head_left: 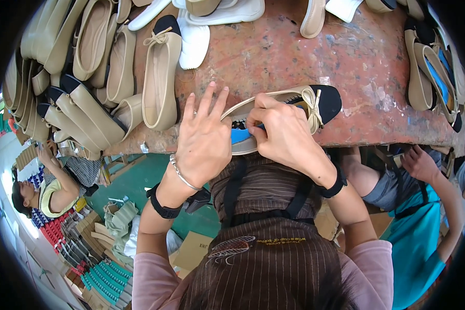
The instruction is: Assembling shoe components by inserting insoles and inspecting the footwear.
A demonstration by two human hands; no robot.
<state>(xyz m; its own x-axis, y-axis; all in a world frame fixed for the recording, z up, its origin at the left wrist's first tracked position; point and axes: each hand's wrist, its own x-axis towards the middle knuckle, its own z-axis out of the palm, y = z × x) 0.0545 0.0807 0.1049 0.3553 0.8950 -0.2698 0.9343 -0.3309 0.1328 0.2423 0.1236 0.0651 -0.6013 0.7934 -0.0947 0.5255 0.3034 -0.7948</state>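
Observation:
A beige ballet flat (329,104) with a black toe cap and a small bow lies on its side at the table's near edge, toe to the right. Inside it show a blue patch (239,135) and a grey lining. My right hand (289,129) reaches over the opening with bent fingers, thumb and forefinger closed at the inner edge. Exactly what they pinch is partly hidden. My left hand (205,142) rests at the heel end, fingers stretched out and apart; its thumb is hidden.
Beige flats (90,111) crowd the table's left side, with one black-toed flat (160,77) nearer me. White insole-like pieces (194,44) lie at the back. More shoes (431,72) stand at right. Co-workers sit at left (51,186) and right (423,206) of the worn reddish table (367,62).

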